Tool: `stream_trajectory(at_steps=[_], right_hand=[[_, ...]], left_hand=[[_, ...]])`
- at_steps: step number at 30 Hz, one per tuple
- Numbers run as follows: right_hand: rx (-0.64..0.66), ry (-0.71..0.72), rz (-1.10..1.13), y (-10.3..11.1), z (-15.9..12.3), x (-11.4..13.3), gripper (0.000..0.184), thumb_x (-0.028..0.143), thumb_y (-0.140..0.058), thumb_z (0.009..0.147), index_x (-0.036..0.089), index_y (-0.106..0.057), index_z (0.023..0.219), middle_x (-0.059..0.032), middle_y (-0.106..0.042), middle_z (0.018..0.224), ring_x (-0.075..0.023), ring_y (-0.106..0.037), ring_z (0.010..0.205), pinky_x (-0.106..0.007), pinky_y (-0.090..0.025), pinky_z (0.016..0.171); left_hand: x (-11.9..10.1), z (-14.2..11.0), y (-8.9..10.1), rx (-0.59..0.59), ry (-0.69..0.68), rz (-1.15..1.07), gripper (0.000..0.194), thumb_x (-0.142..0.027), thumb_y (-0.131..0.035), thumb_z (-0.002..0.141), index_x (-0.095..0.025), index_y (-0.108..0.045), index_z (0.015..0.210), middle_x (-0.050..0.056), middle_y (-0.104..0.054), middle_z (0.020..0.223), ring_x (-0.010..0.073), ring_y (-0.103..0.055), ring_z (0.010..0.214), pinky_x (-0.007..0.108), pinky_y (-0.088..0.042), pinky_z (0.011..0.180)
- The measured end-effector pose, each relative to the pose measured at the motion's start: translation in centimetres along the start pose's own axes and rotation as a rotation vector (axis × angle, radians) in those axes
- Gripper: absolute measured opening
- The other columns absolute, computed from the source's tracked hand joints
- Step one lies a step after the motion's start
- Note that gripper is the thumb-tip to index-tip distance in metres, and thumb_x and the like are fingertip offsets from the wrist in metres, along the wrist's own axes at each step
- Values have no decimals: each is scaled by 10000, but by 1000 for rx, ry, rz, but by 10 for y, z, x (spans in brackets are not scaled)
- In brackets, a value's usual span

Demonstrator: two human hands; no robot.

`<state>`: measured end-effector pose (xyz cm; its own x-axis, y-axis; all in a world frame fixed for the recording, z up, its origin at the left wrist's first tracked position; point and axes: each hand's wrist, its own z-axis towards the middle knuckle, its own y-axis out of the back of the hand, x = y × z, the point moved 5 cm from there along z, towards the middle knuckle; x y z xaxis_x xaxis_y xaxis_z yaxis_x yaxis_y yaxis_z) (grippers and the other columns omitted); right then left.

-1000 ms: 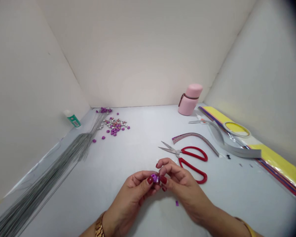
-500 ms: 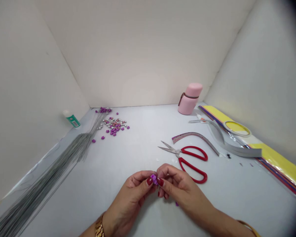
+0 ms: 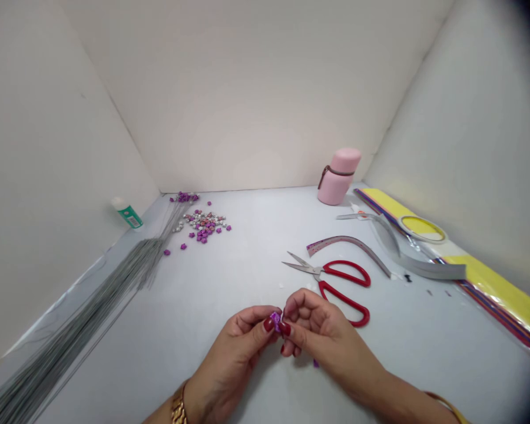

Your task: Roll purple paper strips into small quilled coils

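Observation:
A small shiny purple folded-paper star [image 3: 275,321] is pinched between my hands, low in the middle of the view. My left hand [image 3: 242,347] grips it between thumb and forefinger. From the other side, my right hand [image 3: 320,333] presses its thumb against the star, with its forefinger curled just above. Part of the star is hidden behind the fingertips. Just past my right hand lies a pair of red-handled scissors [image 3: 345,299], blades parted and pointing left. Another purple piece [image 3: 315,363] peeks out beneath my right hand.
Purple and silver stars [image 3: 205,225] lie heaped at back left, beside a bundle of grey wires [image 3: 97,300] and a glue stick [image 3: 128,213]. Rightward are paper strips [image 3: 348,240], a tape roll [image 3: 423,228], yellow packets [image 3: 499,280] and a pink flask [image 3: 338,176].
My right forefinger has lifted slightly and its fingers have opened a little away from the star. My left hand keeps its pinch. The whole view has shifted marginally.

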<state>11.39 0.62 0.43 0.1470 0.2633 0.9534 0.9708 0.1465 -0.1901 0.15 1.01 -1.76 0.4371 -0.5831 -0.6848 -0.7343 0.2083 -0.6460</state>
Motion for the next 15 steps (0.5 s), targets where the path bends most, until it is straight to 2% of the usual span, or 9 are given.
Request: stream_trajectory(at_steps=[3, 6, 10, 15], right_hand=[[-4, -1, 26, 0, 1, -1, 244, 322, -648, 711, 187, -451, 761, 64, -534, 579, -79, -537, 508, -197, -386, 489], [-11, -8, 25, 0, 1, -1, 248, 328, -645, 711, 187, -451, 775, 64, -530, 598, -76, -539, 503, -200, -385, 486], [-12, -24, 25, 0, 2, 0, 250, 327, -649, 701, 187, -455, 775, 62, -536, 606, -77, -541, 497, -203, -386, 482], [-17, -31, -22, 3, 1, -3, 237, 333, -661, 692, 172, -490, 726, 52, -544, 516, -88, -529, 504, -203, -380, 496]], left_hand=[[-2, 0, -8, 62, 5, 8, 125, -152, -543, 810, -95, -654, 826, 56, -656, 689, 129, -574, 714, 238, -405, 726], [-3, 1, -8, 69, -1, 1, 121, -150, -549, 804, -95, -653, 836, 62, -662, 696, 133, -577, 704, 246, -407, 726], [0, 1, 0, -1, -1, -10, 109, -150, -597, 769, -100, -649, 850, 78, -675, 770, 138, -579, 713, 266, -405, 746], [3, 1, 10, -104, 5, -30, 124, -162, -653, 725, -120, -652, 841, 68, -679, 810, 139, -585, 767, 254, -405, 765]])
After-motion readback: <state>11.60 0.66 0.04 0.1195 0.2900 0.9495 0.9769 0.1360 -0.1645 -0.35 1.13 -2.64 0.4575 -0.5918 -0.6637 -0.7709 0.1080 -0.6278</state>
